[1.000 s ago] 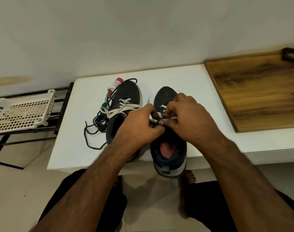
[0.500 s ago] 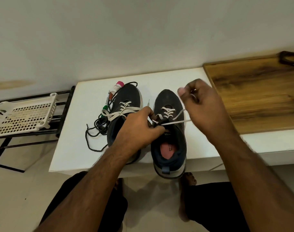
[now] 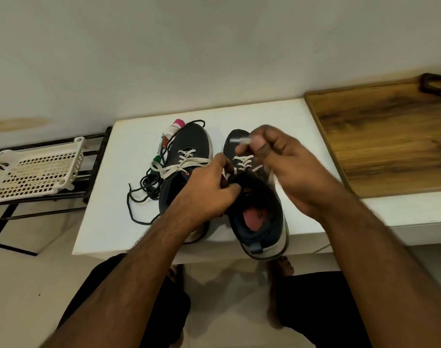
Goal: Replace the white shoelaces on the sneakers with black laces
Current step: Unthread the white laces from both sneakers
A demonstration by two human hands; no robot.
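Unlacing step: the left hand [image 3: 209,189] grips the right sneaker's [image 3: 258,209] tongue, the right hand [image 3: 284,167] pinches its white lace [image 3: 244,163]. Next it must pull this lace from more eyelets.

In front of me is a white table [image 3: 109,222] set against the wall. Two dark sneakers sit on it side by side, the left sneaker [image 3: 189,146] still tied with white lace, the right sneaker [image 3: 262,217] with its heel over the near edge. Beside the left one lie a tangle of black laces [image 3: 141,194], some markers [image 3: 159,151] and a pink-capped tube [image 3: 174,126]. A wooden board [image 3: 390,136] lies on the right.
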